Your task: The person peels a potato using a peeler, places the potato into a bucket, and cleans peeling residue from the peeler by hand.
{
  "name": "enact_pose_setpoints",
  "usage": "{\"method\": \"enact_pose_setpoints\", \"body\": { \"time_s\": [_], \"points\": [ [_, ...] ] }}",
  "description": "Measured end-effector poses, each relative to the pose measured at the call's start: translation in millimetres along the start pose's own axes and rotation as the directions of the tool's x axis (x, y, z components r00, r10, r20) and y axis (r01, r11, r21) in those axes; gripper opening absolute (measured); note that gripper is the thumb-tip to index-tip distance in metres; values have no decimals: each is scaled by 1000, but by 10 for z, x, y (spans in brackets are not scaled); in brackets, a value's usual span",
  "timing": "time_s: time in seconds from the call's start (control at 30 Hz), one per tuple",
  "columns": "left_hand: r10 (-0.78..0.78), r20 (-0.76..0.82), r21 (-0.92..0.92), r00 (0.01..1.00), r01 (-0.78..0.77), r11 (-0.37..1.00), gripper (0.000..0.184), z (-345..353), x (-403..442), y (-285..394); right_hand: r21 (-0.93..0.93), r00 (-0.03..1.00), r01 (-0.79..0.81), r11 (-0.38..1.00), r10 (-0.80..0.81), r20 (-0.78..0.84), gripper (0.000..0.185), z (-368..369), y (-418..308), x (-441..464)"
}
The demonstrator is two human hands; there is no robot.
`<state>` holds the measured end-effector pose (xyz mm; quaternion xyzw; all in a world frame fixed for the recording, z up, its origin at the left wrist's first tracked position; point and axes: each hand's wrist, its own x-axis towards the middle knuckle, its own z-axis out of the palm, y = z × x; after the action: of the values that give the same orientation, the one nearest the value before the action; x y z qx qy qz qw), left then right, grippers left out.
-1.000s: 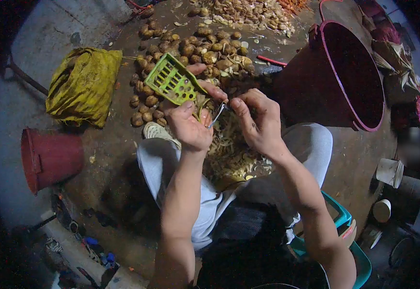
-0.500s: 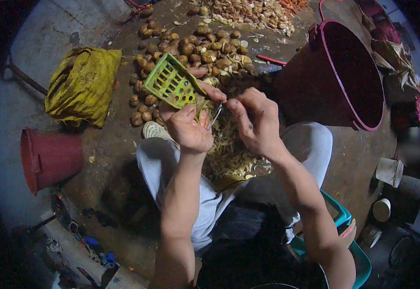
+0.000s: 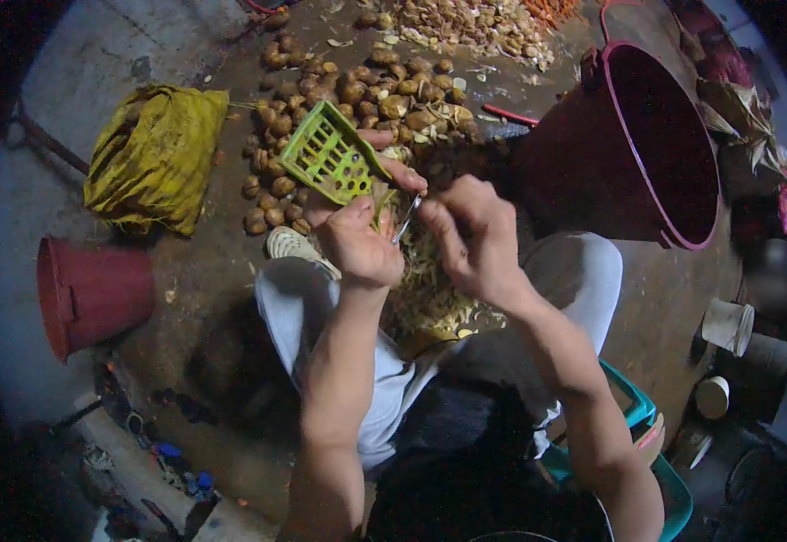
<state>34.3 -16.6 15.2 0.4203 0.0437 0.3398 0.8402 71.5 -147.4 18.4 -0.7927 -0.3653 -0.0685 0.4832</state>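
My left hand (image 3: 364,239) is closed around a green plastic grater (image 3: 325,158), a tray-like piece with slots and round holes. At its lower right a thin silvery metal strip (image 3: 406,217) shows beside my left fingers, along with a pale scrap of peel. My right hand (image 3: 479,237) is pinched together close to my left index fingertip, at the upper end of the strip. What sits in that pinch is too small and hidden to tell. Below both hands lies a heap of pale peelings (image 3: 447,303) between my knees.
Brown potatoes (image 3: 357,95) are spread on the floor ahead, with more peelings (image 3: 474,27) behind them. A big dark red tub (image 3: 583,154) leans at the right. On the left are a yellow sack (image 3: 154,163) and a small red bucket (image 3: 100,294). A red-handled tool (image 3: 509,115) lies near the tub.
The green grater and my left hand have shifted slightly right. My right hand has moved a little, its fingers curled more by the metal strip.
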Motion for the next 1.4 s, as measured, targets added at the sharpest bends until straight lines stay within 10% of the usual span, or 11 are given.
{"method": "enact_pose_setpoints", "body": {
  "time_s": [1.4],
  "points": [
    [65,19,-6,998,-64,998,51,-17,-1,-51,89,996,-56,994,62,-71,10,14,23,-3]
  ]
}}
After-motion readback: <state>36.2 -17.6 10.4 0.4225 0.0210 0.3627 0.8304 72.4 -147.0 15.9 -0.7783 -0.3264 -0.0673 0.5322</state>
